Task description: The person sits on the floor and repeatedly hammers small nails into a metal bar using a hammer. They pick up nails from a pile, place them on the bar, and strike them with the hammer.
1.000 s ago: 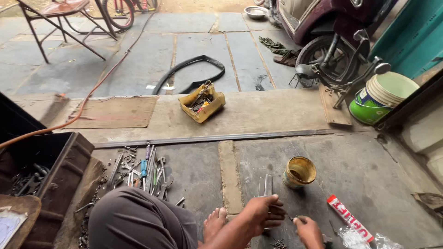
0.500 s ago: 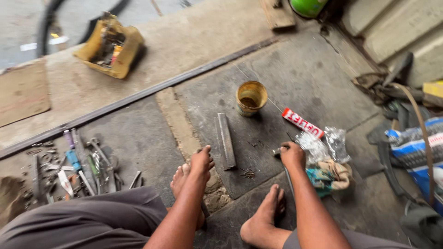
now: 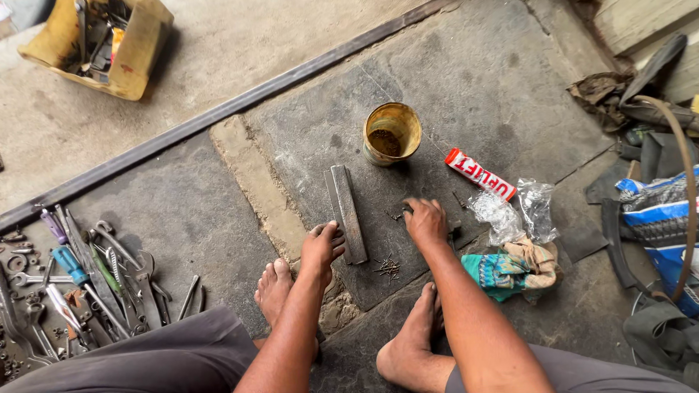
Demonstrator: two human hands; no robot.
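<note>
I squat on a dark stone floor. My left hand (image 3: pixel 321 247) rests with its fingers on the near end of a flat grey metal bar (image 3: pixel 346 211) lying on the floor. My right hand (image 3: pixel 426 220) presses down on the floor, fingers curled over some small dark metal bits (image 3: pixel 397 214); whether it grips one I cannot tell. A little heap of small nails (image 3: pixel 387 268) lies between my hands. A rusty yellow tin can (image 3: pixel 392 133) stands just beyond the bar.
A red and white tube (image 3: pixel 479 174), clear plastic bags (image 3: pixel 517 209) and a teal rag (image 3: pixel 502 271) lie to the right. Several wrenches and screwdrivers (image 3: pixel 87 273) are spread at the left. A yellow box of tools (image 3: pixel 102 44) sits far left. My bare feet (image 3: pixel 411 342) are below.
The view has dropped and closed in on the floor. My left hand has settled on the bar's near end and my right hand has stayed by the small metal bits.
</note>
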